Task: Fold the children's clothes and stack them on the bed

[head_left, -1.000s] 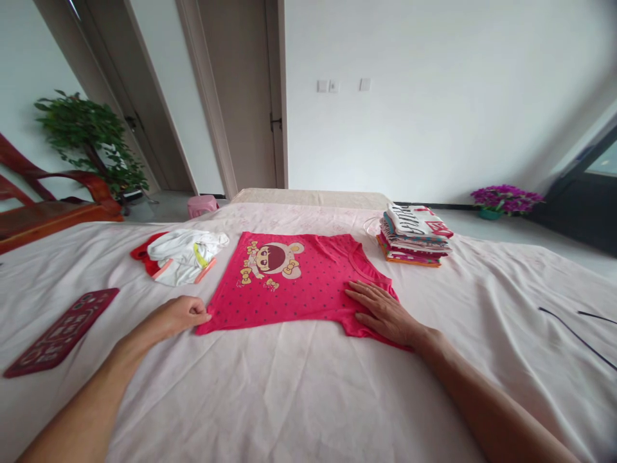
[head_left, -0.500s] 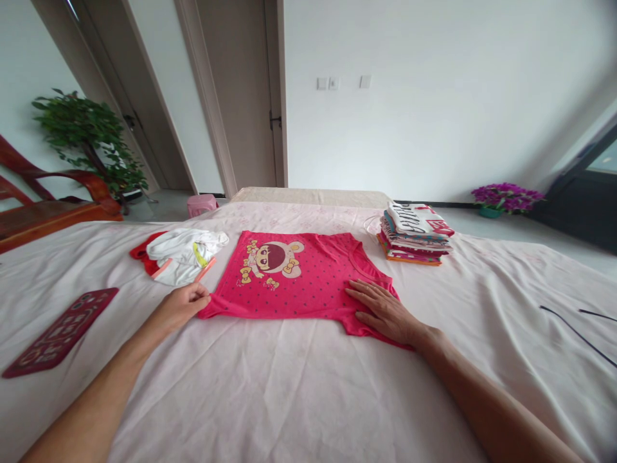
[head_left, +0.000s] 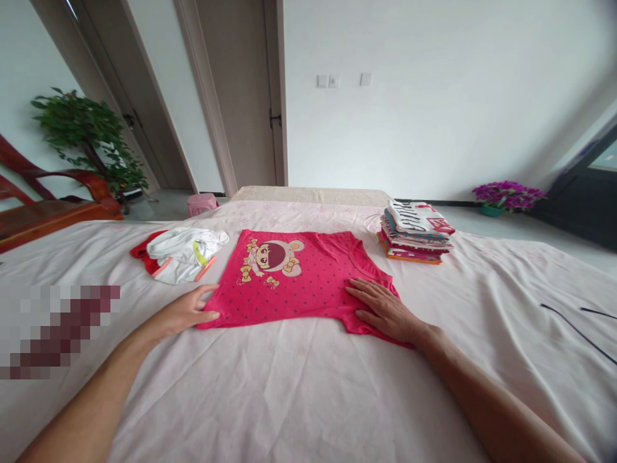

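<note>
A pink dotted T-shirt with a cartoon figure printed on it lies spread on the bed sheet, its neckline toward the right. At its lower left corner is my left hand, thumb and fingers apart, the thumb touching the hem. My right hand rests flat on the shirt near the neckline and the near sleeve, fingers stretched out. Part of that sleeve is hidden under the palm and wrist.
A stack of folded clothes stands behind the shirt on the right. To the left lie crumpled white and red clothes and a blurred-out dark red object. Black cords lie at the right on the pale sheet.
My left hand has let go of the shirt's lower left corner and its fingers have spread. That corner lies flatter and slightly nearer me. My right hand has stayed in place.
</note>
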Tool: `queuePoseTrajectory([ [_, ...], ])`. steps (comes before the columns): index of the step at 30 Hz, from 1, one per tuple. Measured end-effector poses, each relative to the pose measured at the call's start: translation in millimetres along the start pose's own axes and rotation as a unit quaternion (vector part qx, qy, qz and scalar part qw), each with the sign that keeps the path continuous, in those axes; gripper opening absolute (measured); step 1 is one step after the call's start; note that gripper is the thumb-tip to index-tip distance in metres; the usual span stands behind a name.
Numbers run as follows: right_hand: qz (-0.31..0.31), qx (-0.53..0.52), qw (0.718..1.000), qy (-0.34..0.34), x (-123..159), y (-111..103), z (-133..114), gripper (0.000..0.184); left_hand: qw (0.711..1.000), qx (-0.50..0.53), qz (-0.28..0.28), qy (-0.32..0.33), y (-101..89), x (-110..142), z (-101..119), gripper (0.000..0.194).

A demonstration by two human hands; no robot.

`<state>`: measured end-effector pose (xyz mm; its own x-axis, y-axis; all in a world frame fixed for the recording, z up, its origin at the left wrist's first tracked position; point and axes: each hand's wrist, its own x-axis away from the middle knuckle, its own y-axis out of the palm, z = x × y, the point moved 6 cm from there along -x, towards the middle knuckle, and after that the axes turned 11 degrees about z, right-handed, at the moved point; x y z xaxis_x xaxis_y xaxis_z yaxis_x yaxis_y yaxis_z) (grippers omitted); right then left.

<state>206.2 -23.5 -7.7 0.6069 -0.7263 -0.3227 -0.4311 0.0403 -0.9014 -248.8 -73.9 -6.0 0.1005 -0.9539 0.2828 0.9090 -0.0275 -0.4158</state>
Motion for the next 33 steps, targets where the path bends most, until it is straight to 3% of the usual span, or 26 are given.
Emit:
queuePoseTrajectory([
  [5, 0.001, 0.004, 1.000, -0.002, 0.0, 1.3, 1.8, 0.060, 0.997, -0.045, -0.053, 0.032, 1.5, 2.3, 0.3, 0.093],
  [13, 0.002, -0.002, 1.000, -0.002, -0.5, 0.9, 1.3, 0.060, 0.990, -0.126, 0.016, 0.063, -12.5, 0.8, -0.4, 0.062],
  [20, -0.003, 0.007, 1.000, -0.004, -0.1, 1.3, 1.5, 0.060, 0.993, -0.111, -0.021, 0.042, -9.0, 1.3, -1.7, 0.058],
  [26, 0.000, 0.003, 1.000, -0.009, -0.3, 1.0, 0.8, 0.059, 0.988, -0.136, -0.064, 0.030, -11.3, -2.6, -20.2, 0.052],
  [30, 0.002, -0.002, 1.000, -0.008, -0.2, 2.3, 2.8, 0.060, 0.970, -0.232, -0.002, 0.067, -23.1, -6.3, -28.4, 0.046],
  [33, 0.000, 0.005, 1.000, -0.006, 0.3, 2.5, 3.9, 0.060, 0.936, -0.323, 0.088, 0.108, -26.3, -4.3, -15.1, 0.042],
])
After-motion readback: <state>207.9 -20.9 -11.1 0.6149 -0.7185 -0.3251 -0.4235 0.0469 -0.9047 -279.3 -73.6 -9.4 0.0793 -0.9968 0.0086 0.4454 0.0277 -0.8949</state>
